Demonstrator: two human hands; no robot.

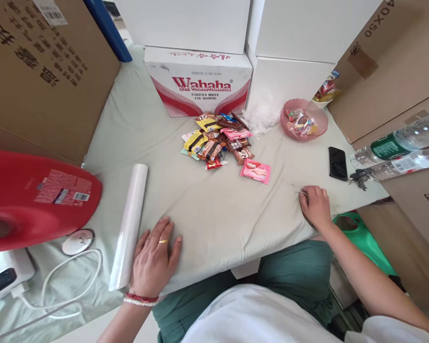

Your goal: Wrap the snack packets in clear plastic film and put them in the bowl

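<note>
My left hand [155, 259] lies flat on the pale green cloth, fingers stretched out, beside a white plastic roll [129, 226]. Near the right part of the front edge rests my right hand [316, 206], its fingers curled together. A thin light sliver shows at its fingertips, too small to name. Beyond both hands is a heap of wrapped snacks [212, 147] in yellow, brown, red and pink packets. One pink nabati wafer packet [255, 171] lies apart in front of the heap. A pink translucent bowl [316, 136] farther right holds a few small wrapped sweets.
A Wahaha water box [203, 90] stands behind the heap, with crumpled clear plastic [260, 116] beside it. At right lie a black phone [338, 163], keys [360, 178] and two plastic bottles [388, 146]. A large red jug [32, 200] and white cable [99, 267] occupy the left.
</note>
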